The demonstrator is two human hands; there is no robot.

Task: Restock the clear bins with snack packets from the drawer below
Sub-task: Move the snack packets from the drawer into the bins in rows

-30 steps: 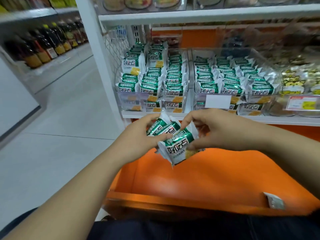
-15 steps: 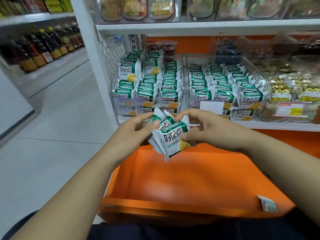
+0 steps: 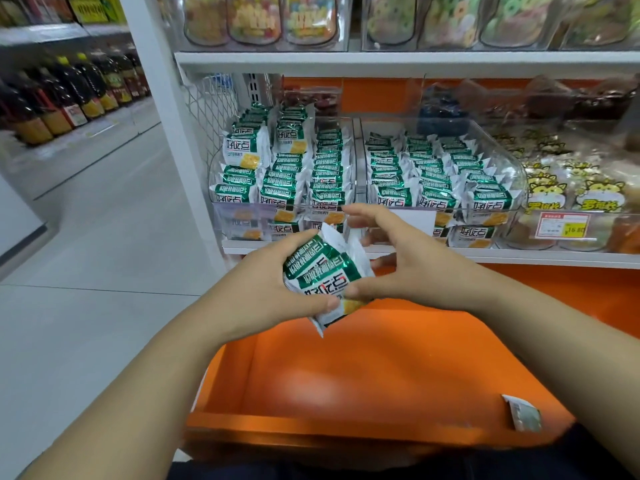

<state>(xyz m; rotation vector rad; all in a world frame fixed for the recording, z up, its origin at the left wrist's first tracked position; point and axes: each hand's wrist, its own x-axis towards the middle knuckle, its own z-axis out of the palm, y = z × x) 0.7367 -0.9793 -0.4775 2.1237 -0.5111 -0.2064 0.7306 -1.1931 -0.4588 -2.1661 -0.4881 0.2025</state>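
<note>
1. The left hand (image 3: 270, 285) grips a bundle of green-and-white snack packets (image 3: 320, 271) above the open orange drawer (image 3: 381, 375).
2. The right hand (image 3: 412, 268) is spread, its thumb touching the bundle.
3. Just behind, clear bins (image 3: 514, 176) hold rows of matching packets.

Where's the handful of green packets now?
Centre of the head view: green packets gripped in the left hand, the right hand touching them, over the orange drawer, just below the left clear bin.
</note>
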